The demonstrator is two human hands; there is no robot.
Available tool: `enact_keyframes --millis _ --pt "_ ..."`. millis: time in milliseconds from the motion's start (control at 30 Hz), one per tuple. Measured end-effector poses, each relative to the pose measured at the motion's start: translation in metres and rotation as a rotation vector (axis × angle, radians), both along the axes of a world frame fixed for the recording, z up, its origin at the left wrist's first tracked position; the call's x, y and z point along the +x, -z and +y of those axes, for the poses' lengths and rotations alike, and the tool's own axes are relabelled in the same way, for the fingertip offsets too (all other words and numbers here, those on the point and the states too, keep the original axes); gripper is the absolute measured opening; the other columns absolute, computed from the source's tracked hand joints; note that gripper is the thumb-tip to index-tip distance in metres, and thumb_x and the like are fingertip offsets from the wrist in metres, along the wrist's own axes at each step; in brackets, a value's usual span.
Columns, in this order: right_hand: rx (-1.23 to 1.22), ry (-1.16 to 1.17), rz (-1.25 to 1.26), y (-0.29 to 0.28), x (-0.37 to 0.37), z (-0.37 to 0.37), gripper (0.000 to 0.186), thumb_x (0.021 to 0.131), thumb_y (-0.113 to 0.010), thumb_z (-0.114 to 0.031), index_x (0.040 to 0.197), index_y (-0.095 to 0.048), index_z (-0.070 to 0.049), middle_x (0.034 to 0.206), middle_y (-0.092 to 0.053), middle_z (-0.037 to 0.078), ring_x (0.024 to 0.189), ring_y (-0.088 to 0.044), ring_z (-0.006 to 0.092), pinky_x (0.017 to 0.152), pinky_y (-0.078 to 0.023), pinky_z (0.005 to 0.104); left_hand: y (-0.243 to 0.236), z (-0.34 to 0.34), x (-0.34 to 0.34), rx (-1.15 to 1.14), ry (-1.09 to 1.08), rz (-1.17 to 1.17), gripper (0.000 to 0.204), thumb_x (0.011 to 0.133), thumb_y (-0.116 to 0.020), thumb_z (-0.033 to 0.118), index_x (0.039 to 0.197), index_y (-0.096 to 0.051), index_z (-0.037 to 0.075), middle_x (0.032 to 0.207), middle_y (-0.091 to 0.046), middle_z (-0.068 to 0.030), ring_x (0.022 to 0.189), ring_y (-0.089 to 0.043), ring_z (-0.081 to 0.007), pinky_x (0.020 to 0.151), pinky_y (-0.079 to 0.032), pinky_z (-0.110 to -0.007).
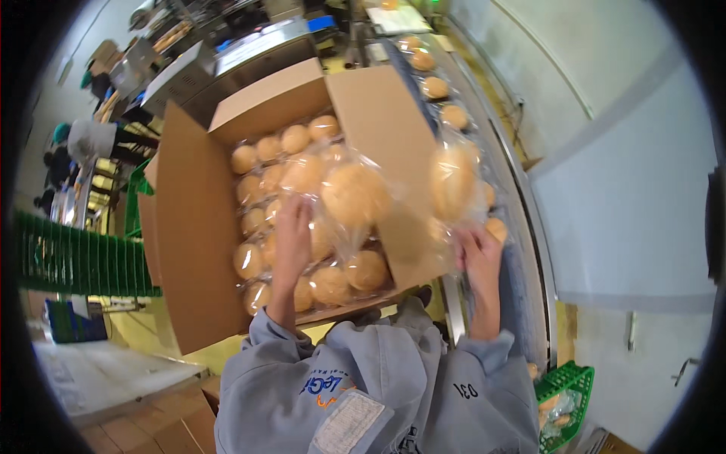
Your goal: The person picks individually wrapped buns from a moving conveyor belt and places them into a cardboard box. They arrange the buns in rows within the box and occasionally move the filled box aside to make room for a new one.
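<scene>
My left hand is over an open cardboard box. Its fingers are closed at the edge of a clear bag with large round bread buns, raised above the other buns. Rows of film-wrapped buns fill the box beneath. To the right, my right hand pinches the film end of another wrapped bun, which stands up from the fingers above the conveyor belt. That bun is slightly blurred. The box flap leans out between the two hands toward the belt.
More wrapped buns line the belt toward its far end. A green crate with wrapped bread stands at the lower right. Stacked green crates are at the left. Farther off, a person stands by a table; metal machines stand behind the box.
</scene>
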State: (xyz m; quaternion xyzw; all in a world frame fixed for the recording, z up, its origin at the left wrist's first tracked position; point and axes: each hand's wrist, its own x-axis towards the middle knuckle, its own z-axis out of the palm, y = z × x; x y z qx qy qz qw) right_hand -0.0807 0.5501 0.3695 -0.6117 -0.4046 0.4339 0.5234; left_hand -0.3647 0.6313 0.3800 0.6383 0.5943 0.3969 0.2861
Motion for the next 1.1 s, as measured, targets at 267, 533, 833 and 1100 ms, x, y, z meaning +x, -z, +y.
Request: enact_keyframes --millis 267,533,833,1100 --pt "0.518 -0.375 -0.883 0.105 -0.207 0.168 0.014 0.078 -0.054 -0.015 0.077 -0.058 -0.002 0.063 -0.059 0.015 0.061 -0.061 0.0254 0.049 -0.046 0.0335 0.111 0.031 -0.168 0.032 -0.439 0.432 0.021 0.086 -0.044 0.013 0.083 -0.055 -0.004 0.075 -0.052 -0.0213 0.072 -0.049 -0.0356 0.067 -0.039 -0.042" --pt "0.002 -0.632 -0.788 0.126 -0.204 0.094 0.029 0.077 -0.054 -0.015 0.104 -0.051 -0.003 0.072 -0.06 0.018 0.063 -0.06 0.0319 0.055 -0.048 0.0403 0.145 -0.039 -0.18 -0.066 -0.226 0.696 0.038 0.081 -0.053 0.017 0.117 -0.048 0.005 0.103 -0.048 -0.0246 0.093 -0.045 -0.0389 0.081 -0.036 -0.045" --pt "0.093 0.594 -0.867 0.125 0.031 -0.033 0.014 0.075 -0.055 -0.007 0.088 -0.057 -0.003 0.078 -0.053 0.012 0.076 -0.05 0.0322 0.075 -0.04 0.0404 0.073 0.035 0.08 0.023 0.407 0.306 0.04 0.085 -0.051 0.014 0.123 -0.042 0.005 0.12 -0.041 -0.0211 0.109 -0.04 -0.0358 0.092 -0.031 -0.043" --pt "-0.877 0.834 -0.791 0.209 0.163 -0.218 0.036 0.076 -0.058 -0.018 0.108 -0.046 -0.008 0.087 -0.058 0.018 0.081 -0.057 0.0363 0.071 -0.046 0.0449 0.142 -0.018 0.323 0.239 1.151 0.635 0.033 0.079 -0.058 0.017 0.108 -0.05 0.002 0.106 -0.05 -0.0134 0.1 -0.047 -0.0283 0.082 -0.04 -0.04"
